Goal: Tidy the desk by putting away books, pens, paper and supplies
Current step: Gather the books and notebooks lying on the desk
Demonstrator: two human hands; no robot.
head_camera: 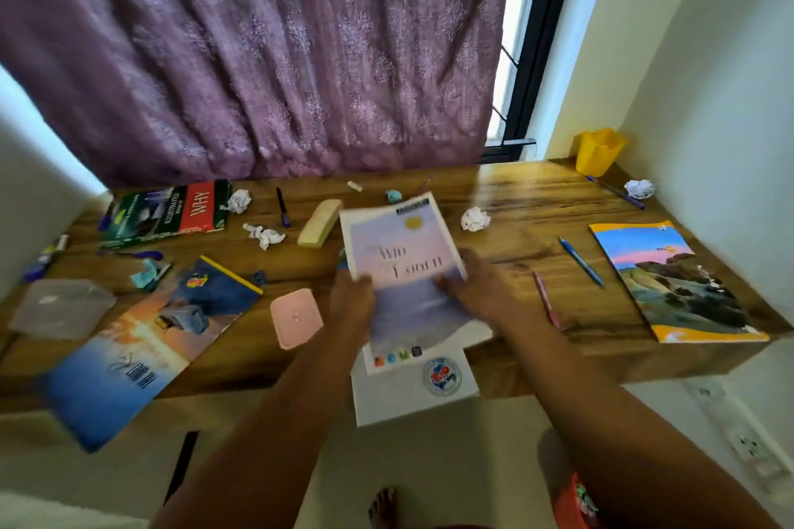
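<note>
A pale purple and pink book (401, 253) is tilted up over the wooden desk (524, 202) near its front edge. My left hand (350, 298) grips its left edge and my right hand (472, 286) holds its right side. Under it a white sheet with a round logo (423, 391) hangs over the front edge. A blue book (142, 339) lies front left, a landscape-cover book (670, 279) at the right, a green and red book (172, 213) at the back left. Pens lie scattered: a blue one (581, 261), a pink one (546, 298), a dark one (282, 206).
A yellow cup (598, 150) stands in the back right corner. Crumpled paper balls (474, 219) (639, 188) (239, 200) dot the desk. A clear plastic box (60, 307) sits front left, a pink square lid (295, 317) near my left hand, a beige eraser block (320, 222) behind. Purple curtain behind.
</note>
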